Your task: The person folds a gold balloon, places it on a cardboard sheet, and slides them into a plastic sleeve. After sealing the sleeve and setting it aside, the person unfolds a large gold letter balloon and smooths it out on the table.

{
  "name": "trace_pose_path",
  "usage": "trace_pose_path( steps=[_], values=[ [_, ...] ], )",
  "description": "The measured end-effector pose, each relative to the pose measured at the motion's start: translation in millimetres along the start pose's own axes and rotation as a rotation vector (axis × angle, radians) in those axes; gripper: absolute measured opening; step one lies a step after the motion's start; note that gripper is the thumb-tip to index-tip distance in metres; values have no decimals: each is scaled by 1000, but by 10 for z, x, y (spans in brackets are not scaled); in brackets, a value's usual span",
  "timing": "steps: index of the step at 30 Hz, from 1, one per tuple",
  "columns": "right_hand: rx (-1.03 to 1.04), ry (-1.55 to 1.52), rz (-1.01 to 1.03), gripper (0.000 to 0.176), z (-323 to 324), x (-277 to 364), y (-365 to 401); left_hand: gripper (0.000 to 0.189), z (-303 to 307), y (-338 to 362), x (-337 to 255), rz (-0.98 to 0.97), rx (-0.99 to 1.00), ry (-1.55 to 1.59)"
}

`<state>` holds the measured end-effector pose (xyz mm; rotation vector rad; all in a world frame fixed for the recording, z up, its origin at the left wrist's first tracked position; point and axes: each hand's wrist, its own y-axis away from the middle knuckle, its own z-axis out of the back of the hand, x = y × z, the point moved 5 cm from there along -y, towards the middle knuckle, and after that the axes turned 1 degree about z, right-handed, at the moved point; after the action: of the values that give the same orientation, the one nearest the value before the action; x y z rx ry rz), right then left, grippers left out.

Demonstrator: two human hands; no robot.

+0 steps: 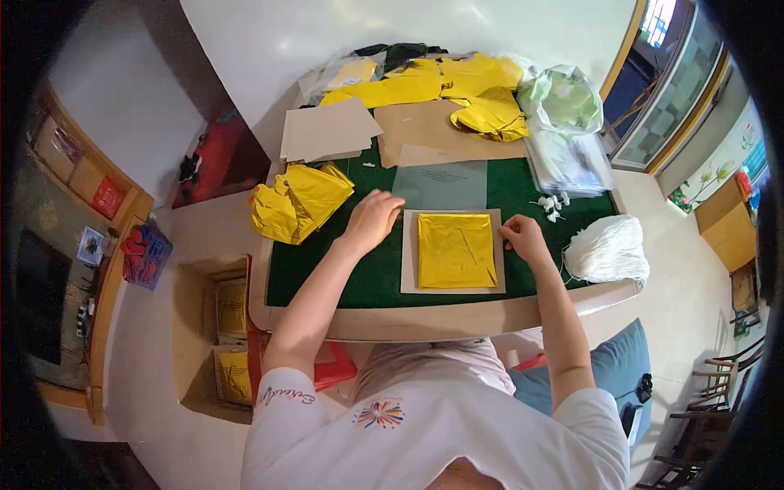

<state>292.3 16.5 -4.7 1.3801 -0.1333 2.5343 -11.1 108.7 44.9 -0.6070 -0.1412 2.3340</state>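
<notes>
A folded square of gold foil lies flat on a grey cardboard sheet in the middle of the green table top. My left hand rests palm down at the card's upper left corner, fingers together, holding nothing. My right hand sits at the card's right edge with its fingertips pinched on the card's upper right corner beside the foil.
A crumpled yellow foil pile lies left of the card, more yellow foil at the back on brown cardboard sheets. Clear plastic bags and a white string bundle sit right. An open carton stands on the floor left.
</notes>
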Motion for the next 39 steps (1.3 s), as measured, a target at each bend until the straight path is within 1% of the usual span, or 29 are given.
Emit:
trace_pose_path(
  steps=[1,2,4,5,6,8,12,14,15,17,20,21,24,26,28,30,31,33,34,36,39],
  values=[
    [-4,-10,8,14,3,9,3,22,-23,-83,36,-59,-35,5],
    [-10,-18,19,14,15,25,8,22,-89,-166,106,-59,-36,7],
    [-13,-5,6,14,39,69,57,22,-117,-280,5,-259,-61,-97],
    [-17,7,-7,14,61,78,73,23,-224,-319,77,-124,141,-127],
    [-21,8,-4,14,82,56,82,23,-150,-331,-10,-128,138,-128],
    [-12,-54,-41,13,94,-44,103,22,-132,-301,-71,-8,343,-254],
    [-12,0,-45,15,127,-49,127,25,-98,-197,-130,47,395,-341],
    [-8,-37,-51,15,119,-53,109,34,-93,-185,-115,111,429,-368],
    [-6,-35,-47,15,119,-62,103,34,-82,-189,-116,114,426,-368],
    [0,-32,-25,14,121,-80,104,40,-77,-199,-119,111,450,-394],
    [-8,-76,-57,13,133,-52,123,39,-45,-215,-212,78,474,-380],
    [-3,-75,-53,13,134,-48,121,39,-77,-216,-209,83,471,-380],
    [-6,-78,-49,12,162,-92,103,34,-178,-212,-246,-36,328,-523],
    [-9,-119,-74,12,157,-160,81,32,-196,-193,-261,-30,306,-526],
    [-7,-106,-56,12,175,-127,90,29,-182,-213,-277,-30,286,-527],
    [0,-94,-43,11,172,-117,109,21,-199,-216,-263,-49,269,-552],
    [-3,-96,-48,12,170,-119,107,21,-228,-221,-233,-48,269,-552],
    [-9,-100,-49,12,166,-108,88,14,-239,-257,-208,-83,206,-567],
    [-6,-90,-51,12,164,-106,82,14,-250,-269,-205,-86,204,-568],
    [-11,-83,-57,12,161,-104,80,11,-248,-291,-199,-2,157,-508],
    [-5,-93,-67,13,95,-57,50,11,-271,-236,-281,-40,111,-475]
  ],
)
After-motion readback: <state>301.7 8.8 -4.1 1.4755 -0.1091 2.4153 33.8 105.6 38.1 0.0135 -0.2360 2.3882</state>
